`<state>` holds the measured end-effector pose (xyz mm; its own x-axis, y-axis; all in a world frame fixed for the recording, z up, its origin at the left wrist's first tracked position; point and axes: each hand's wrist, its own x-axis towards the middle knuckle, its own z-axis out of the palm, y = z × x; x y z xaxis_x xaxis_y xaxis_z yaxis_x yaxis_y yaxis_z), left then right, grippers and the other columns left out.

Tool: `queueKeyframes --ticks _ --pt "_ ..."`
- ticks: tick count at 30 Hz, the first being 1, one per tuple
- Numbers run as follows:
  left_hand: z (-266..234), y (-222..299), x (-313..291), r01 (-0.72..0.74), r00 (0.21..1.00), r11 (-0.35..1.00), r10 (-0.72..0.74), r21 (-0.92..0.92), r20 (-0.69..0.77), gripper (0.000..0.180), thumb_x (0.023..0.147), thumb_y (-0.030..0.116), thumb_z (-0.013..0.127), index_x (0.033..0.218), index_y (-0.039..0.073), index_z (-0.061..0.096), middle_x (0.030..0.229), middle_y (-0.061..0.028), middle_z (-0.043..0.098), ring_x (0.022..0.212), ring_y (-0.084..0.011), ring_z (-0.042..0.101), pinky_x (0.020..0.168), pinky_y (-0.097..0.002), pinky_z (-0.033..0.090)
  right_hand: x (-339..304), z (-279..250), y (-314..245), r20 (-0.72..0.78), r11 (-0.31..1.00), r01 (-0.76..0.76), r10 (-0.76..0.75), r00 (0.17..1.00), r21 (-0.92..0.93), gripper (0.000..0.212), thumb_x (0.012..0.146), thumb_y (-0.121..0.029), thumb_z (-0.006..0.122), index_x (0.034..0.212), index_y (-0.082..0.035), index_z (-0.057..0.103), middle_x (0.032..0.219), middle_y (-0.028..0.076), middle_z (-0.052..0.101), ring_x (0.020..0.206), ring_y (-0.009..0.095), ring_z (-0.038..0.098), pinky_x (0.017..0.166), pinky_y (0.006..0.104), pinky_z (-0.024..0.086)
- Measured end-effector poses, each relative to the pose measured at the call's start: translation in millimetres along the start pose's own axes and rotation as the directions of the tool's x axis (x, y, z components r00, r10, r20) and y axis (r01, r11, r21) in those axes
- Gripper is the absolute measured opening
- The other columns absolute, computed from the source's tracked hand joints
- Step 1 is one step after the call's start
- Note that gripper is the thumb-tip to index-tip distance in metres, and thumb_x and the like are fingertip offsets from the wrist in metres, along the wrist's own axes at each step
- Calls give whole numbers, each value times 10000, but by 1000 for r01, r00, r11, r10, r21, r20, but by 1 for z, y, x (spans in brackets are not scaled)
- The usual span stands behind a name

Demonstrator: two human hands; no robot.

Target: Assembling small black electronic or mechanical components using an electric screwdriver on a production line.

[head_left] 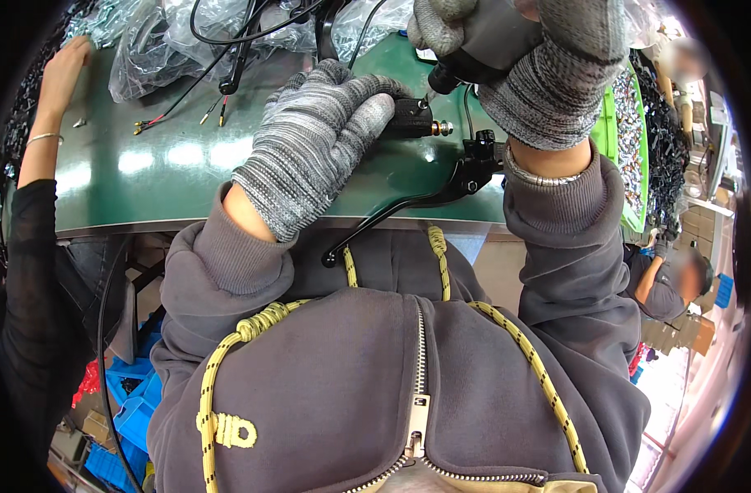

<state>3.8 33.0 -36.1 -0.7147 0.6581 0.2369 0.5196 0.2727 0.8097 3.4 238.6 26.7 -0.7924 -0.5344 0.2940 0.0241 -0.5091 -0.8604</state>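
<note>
My left hand (pixel 314 144), in a grey knitted glove, is closed around a black brake lever body (pixel 410 121) with a brass-coloured fitting at its right end. My right hand (pixel 552 90), gloved the same way, grips a black power screwdriver (pixel 499 41). Its nose slants down to the left, and the thin bit meets or nearly meets the top of the body. Below and to the right, a black brake lever (pixel 429 197) reaches past the table's front edge. Whether it is joined to the held body I cannot tell.
Clear plastic bags (pixel 170 49) and black cables lie along the back of the green table (pixel 129 193). A bright green bin (pixel 630 148) of small metal parts stands at the right. At far left, another person's arm (pixel 42 140) reaches over the table. Blue crates (pixel 137 415) sit below.
</note>
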Motion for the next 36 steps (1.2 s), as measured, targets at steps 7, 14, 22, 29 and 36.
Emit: queueKeyframes --ticks 7,14,22,29,36 --pt "0 -1 1 10 1000 1000 -10 20 5 302 1021 220 549 1209 14 668 1100 -195 608 1011 -326 611 893 -397 476 13 19 -10 -246 964 210 -245 938 -160 472 948 -376 643 1212 -2 530 809 149 614 614 275 621 514 368 511" --pt "1 -5 1 -3 1000 1000 3 8 -26 298 1027 219 535 1203 23 674 1084 -203 612 1007 -349 610 901 -408 470 10 -5 -12 -462 966 160 -238 854 -201 536 971 -378 622 1321 8 501 902 186 656 753 294 671 669 375 572" --pt "3 -12 -3 137 990 971 -130 -198 48 273 1041 183 539 1225 42 684 1092 -103 623 995 -171 615 825 -317 537 33 23 -36 -120 851 373 -442 889 -371 573 904 -467 722 1230 -31 544 898 118 655 721 244 687 708 335 615" --pt "2 -9 -12 -143 989 938 121 -315 -88 481 910 -31 628 1371 81 550 1348 -190 570 1175 -337 616 994 -382 533 66 -33 -20 545 957 259 -288 787 132 649 932 -353 700 1390 38 456 1266 270 598 1109 312 655 924 411 590" --pt "-12 13 -9 342 937 760 -318 -552 143 501 901 49 717 1371 36 543 1244 -95 627 1079 -153 607 924 -297 523 16 10 -8 -81 937 339 -345 935 -80 641 940 -352 688 1391 39 457 1267 269 597 1109 312 654 924 413 590"
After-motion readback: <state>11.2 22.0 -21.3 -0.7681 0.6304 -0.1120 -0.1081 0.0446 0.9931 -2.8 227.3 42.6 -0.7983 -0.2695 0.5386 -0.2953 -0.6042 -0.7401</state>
